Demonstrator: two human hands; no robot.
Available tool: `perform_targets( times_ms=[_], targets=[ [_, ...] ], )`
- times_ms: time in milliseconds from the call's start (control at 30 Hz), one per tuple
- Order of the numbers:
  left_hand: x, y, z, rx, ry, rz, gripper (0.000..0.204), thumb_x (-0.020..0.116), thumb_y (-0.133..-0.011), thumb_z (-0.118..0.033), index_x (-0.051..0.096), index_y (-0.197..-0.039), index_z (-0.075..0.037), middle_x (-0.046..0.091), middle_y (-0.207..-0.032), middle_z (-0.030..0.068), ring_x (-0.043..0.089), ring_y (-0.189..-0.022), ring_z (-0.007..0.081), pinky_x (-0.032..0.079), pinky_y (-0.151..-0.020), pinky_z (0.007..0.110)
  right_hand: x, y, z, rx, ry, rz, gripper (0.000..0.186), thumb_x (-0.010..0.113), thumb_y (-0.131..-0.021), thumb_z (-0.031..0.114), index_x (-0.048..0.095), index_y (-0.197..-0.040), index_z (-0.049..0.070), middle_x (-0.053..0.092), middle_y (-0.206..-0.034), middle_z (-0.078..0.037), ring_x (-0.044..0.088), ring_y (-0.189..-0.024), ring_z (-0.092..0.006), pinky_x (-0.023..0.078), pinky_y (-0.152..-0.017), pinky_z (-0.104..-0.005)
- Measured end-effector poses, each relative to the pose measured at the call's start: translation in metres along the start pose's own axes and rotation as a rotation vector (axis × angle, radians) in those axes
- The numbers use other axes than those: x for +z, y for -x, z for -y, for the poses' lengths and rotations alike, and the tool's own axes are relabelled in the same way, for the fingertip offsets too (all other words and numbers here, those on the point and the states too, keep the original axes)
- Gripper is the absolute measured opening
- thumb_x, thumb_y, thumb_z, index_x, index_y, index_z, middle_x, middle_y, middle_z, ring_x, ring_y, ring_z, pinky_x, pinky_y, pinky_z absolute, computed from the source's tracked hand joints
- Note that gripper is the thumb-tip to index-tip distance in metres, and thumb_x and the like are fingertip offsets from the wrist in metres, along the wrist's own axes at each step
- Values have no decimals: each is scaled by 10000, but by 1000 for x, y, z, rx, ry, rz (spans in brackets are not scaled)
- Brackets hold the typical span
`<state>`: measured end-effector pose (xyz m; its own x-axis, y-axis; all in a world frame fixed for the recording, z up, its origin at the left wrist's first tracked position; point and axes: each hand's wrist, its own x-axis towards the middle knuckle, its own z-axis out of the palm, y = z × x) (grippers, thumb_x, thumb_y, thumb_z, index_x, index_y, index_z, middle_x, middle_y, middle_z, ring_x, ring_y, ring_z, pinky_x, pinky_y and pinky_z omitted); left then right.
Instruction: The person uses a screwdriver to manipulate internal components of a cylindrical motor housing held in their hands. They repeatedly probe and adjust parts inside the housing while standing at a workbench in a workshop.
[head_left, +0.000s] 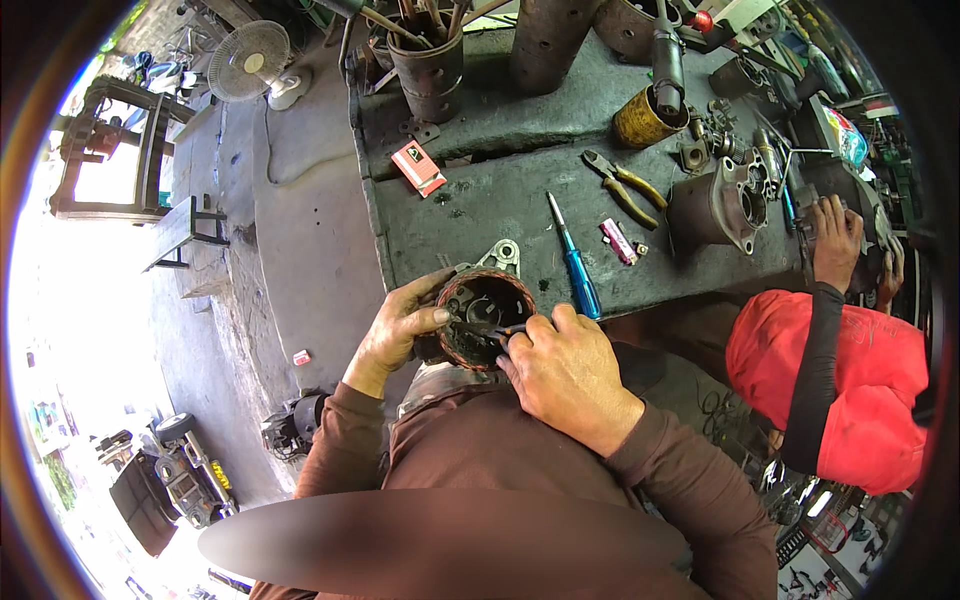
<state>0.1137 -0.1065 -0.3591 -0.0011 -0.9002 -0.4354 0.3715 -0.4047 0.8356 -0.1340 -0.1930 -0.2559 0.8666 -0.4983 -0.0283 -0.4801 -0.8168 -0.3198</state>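
Note:
My left hand [395, 330] is closed on the side of a dark round metal housing [470, 288] with copper-coloured windings round its inside and a pale bracket [505, 257] at the top. My right hand [560, 375] is closed on a slim dark tool [505, 330] whose far end lies within the housing; its exact kind is unclear. On the bench beyond lie a blue-handled screwdriver [577, 275], yellow-handled pliers [625, 187] and small pink packets [620, 240].
The worn bench [450, 230] holds cans of tools [428, 80], a yellow can [645, 125], a metal housing [705, 215] and a red-white pack [418, 167]. A co-worker in red [840, 390] works at right. A fan [250, 60] and a stool [190, 230] stand at left.

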Motion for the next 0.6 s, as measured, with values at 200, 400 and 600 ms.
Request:
perform_targets(
  times_ms=[200,400,600],
  targets=[
    [0,0,2,30,12,-1,923,795,-866,-367,503,-1588,128,668,-1489,217,650,-1335,279,506,-1169,413,3,1,2,1,14,-15,207,774,-938,291,764,-824,119,695,-832,-46,651,-851,-269,547,-683,-413],
    [0,1,3,71,-13,6,864,787,-901,-332,516,-1580,129,688,-1457,202,648,-1297,249,505,-1148,391,-1,1,-2,-15,27,-14,198,785,-923,287,762,-822,118,698,-834,-50,652,-834,-268,538,-646,-413],
    [-2,0,8,67,-36,-25,872,789,-885,-345,529,-1576,119,706,-1419,191,662,-1236,223,532,-1081,359,-5,1,-1,0,16,-44,229,786,-930,301,786,-858,83,698,-848,-88,654,-881,-305,537,-779,-456]
  ],
)
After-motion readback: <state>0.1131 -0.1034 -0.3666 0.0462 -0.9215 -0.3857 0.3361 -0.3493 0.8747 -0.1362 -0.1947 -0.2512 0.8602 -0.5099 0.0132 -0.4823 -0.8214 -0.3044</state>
